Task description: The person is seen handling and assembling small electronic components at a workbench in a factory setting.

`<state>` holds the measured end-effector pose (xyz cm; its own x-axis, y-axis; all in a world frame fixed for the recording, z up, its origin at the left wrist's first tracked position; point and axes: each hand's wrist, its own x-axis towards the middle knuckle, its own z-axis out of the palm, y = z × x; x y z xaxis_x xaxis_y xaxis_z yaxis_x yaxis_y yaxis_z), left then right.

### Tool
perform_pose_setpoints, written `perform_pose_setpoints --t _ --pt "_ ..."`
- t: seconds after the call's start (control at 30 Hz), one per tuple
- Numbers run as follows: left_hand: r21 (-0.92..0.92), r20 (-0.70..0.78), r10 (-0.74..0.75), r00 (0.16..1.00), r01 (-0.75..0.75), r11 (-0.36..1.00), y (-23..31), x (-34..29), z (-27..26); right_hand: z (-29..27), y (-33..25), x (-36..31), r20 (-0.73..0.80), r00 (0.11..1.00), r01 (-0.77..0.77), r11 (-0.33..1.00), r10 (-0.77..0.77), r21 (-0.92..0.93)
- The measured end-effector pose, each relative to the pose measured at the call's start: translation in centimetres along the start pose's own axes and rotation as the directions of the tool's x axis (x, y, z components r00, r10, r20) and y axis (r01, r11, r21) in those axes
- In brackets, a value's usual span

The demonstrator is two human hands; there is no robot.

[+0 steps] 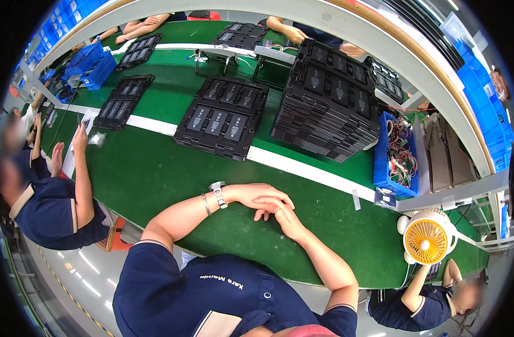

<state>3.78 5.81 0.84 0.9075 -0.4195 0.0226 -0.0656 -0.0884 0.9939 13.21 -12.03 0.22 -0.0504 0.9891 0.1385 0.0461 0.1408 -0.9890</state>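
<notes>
Black trays (219,119) lay at upper centre on the bench (150,168), apart from the left grip (257,195) and right grip (289,221), which touched each other, loosely open, just below frame centre.

At the right of the frame, a blue bin (382,160) of tangled wires (403,149) stands just beside grey-brown metal panels (450,151), with a white-bodied fan (426,241) with a yellow grille below and blue boxes (481,90) toward the right edge. Blue crates (102,73) occupy the upper left; a pale overhead frame (302,17) crosses the top. Co-workers in navy shirts appear at left (60,216) and lower right (417,309), the former beside an orange stool (120,240).
</notes>
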Motion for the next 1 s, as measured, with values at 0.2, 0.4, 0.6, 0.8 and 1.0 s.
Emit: perform_pose_setpoints --t 0.2,0.4,0.6,0.8,1.0 --pt "-0.013 0.024 -0.036 0.999 0.036 0.999 0.9 -0.1 0.0 0.1 -0.2 -0.1 -0.005 1.000 0.008 1.000 -0.008 0.001" --pt "-0.012 0.016 -0.021 1.000 0.021 1.000 1.1 -0.1 -0.1 0.1 -0.5 0.1 -0.005 1.000 0.012 0.999 -0.012 -0.044" --pt "-0.025 0.018 -0.062 0.998 0.062 0.998 1.4 0.0 -0.3 -0.2 -0.2 0.1 -0.003 1.000 0.019 0.999 -0.019 -0.029" --pt "-0.058 0.016 -0.087 0.996 0.088 0.994 1.4 -0.1 -0.1 -0.1 -0.4 0.0 -0.005 1.000 0.015 1.000 -0.015 -0.025" --pt "-0.050 0.020 -0.075 0.997 0.075 0.996 0.9 -0.1 0.0 0.0 -0.3 0.0 -0.001 1.000 0.022 1.000 -0.022 -0.021"
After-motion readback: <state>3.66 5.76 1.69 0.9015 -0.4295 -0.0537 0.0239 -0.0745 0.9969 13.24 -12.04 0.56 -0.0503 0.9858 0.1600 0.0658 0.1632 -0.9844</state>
